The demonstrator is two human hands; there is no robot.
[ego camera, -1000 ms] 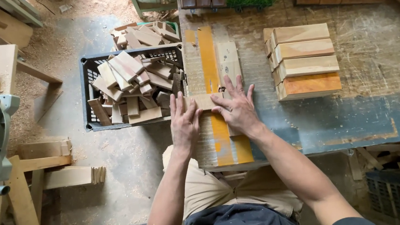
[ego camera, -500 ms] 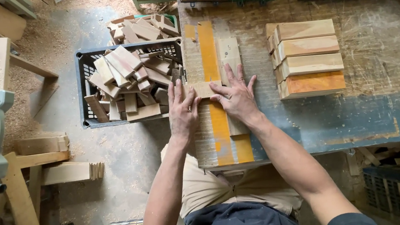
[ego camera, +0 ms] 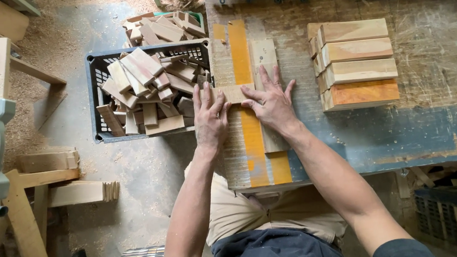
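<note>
Both hands lie flat with fingers spread, the left hand [ego camera: 209, 116] and right hand [ego camera: 272, 103] pressing a small pale wooden block [ego camera: 235, 93] onto the orange-striped worn workbench [ego camera: 351, 140], beside the black plastic crate of wood offcuts [ego camera: 148, 91]. Uneven pressure could skew the block or slide it off the near edge.

A small pale wooden block [ego camera: 235, 93] lies flat and crosswise on the orange-striped board, pinned between the fingertips of both hands. Its left end sits under the left fingers, its right end against the right thumb.
</note>
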